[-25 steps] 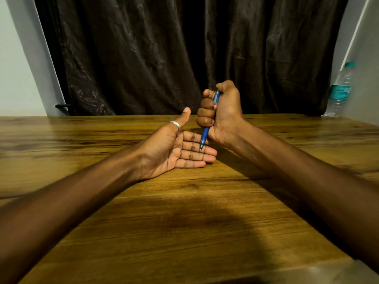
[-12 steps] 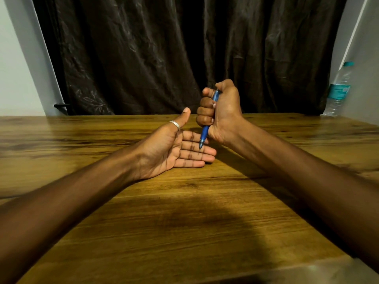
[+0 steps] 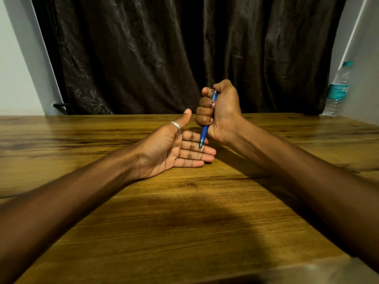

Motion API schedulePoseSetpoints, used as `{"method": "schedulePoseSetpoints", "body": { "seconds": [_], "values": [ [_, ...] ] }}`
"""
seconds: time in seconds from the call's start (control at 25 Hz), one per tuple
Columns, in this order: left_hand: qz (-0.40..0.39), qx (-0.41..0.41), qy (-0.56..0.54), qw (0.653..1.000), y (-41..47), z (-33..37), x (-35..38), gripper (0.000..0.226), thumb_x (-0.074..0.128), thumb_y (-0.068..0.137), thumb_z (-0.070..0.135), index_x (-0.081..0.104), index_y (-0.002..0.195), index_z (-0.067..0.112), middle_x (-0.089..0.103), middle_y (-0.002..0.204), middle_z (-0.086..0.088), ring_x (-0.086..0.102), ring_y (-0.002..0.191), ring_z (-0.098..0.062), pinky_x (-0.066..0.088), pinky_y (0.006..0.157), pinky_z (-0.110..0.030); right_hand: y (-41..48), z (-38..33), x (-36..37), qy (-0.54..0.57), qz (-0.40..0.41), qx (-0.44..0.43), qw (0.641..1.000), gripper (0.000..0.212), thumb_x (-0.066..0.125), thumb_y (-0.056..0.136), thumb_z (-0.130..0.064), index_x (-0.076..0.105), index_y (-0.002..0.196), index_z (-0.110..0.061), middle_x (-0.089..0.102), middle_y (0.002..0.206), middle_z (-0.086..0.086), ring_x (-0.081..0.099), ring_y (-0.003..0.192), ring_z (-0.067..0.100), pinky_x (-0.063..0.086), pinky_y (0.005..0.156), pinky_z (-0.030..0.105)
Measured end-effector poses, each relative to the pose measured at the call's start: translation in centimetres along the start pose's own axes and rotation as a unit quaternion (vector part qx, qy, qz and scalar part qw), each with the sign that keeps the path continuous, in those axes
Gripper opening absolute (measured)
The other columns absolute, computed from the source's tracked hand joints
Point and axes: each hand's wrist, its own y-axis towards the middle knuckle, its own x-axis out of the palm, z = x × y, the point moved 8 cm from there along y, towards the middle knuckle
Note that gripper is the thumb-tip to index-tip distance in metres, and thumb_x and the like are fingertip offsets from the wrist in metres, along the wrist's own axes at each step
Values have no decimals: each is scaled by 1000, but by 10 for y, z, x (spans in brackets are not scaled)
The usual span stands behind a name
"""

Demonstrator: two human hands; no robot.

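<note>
Over the middle of the table (image 3: 184, 222), in the head view, your right hand (image 3: 220, 111) is balled into a fist round the pen (image 3: 204, 135). All four fingers are wrapped over the blue barrel and the thumb is tucked on top. The pen stands nearly upright and leans a touch, with its top end poking out by your thumb and its fine metal tip pointing down and toward you. That tip sits right over the straight fingers (image 3: 192, 149) of your left hand (image 3: 170, 152), and this is the relation to watch. The point hangs just at the middle fingers, and from this angle I cannot tell whether it touches skin or stops just short. Your left hand lies flat-open on its edge on the wood, palm turned up and inward, fingers together and pointing across to the right. The thumb is raised with a ring (image 3: 175, 125) on it, and the hand holds nothing. So the pen belongs wholly to the right hand, directly above and just beyond the left hand's fingertips. My guess is that the next move is a short drop along the pen's own length, so go gently with that sharp tip. Behind the table hangs a dark curtain (image 3: 164, 48), and a water bottle (image 3: 338, 89) stands far off at the right edge, well apart from both hands.
</note>
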Motion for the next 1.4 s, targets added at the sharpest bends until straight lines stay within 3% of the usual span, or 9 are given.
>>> {"method": "schedulePoseSetpoints", "body": {
  "seconds": [0.32, 0.44, 0.56, 0.84, 1.4],
  "values": [
    [-3, 22, 13, 1000, -2, 1, 2, 32, 54, 99, 15, 59, 127, 0, 75, 115, -20, 72, 109, -28, 56, 94, -35, 2, -3, -1, 2, 10, 10, 1000, 32, 35, 97, -32, 48, 73, -17, 27, 43, -8, 19, 32, 7, 15, 34, 15],
    [-26, 36, 41, 998, -1, 0, 3, 46, 63, 85, -8, 57, 129, 2, 74, 118, -17, 71, 111, -26, 54, 96, -35, 2, -5, -1, -4, 17, 10, 1000, 31, 34, 96, -29, 47, 71, -17, 26, 43, -8, 18, 32, 8, 14, 34, 14],
    [-40, 46, 63, 996, 0, 0, 3, 59, 59, 80, -24, 54, 133, 3, 73, 121, -17, 71, 112, -25, 56, 93, -34, 1, -6, -2, -3, 22, 6, 1000, 30, 35, 96, -29, 47, 72, -17, 27, 45, -8, 18, 34, 8, 14, 34, 16],
    [-35, 70, 88, 993, 1, 1, 1, 54, 61, 83, -19, 56, 132, 3, 74, 118, -15, 72, 110, -23, 59, 88, -28, 1, -7, -2, -4, 22, 3, 1000, 30, 36, 97, -30, 48, 73, -18, 27, 48, -8, 19, 36, 8, 15, 34, 17],
    [-18, 68, 80, 994, 0, 0, 1, 39, 60, 90, -10, 59, 126, 3, 74, 117, -16, 72, 110, -25, 57, 94, -34, 0, -5, -2, -14, 25, 7, 1000, 31, 36, 97, -30, 48, 72, -18, 27, 48, -7, 19, 36, 8, 15, 33, 17]
  ]
}}
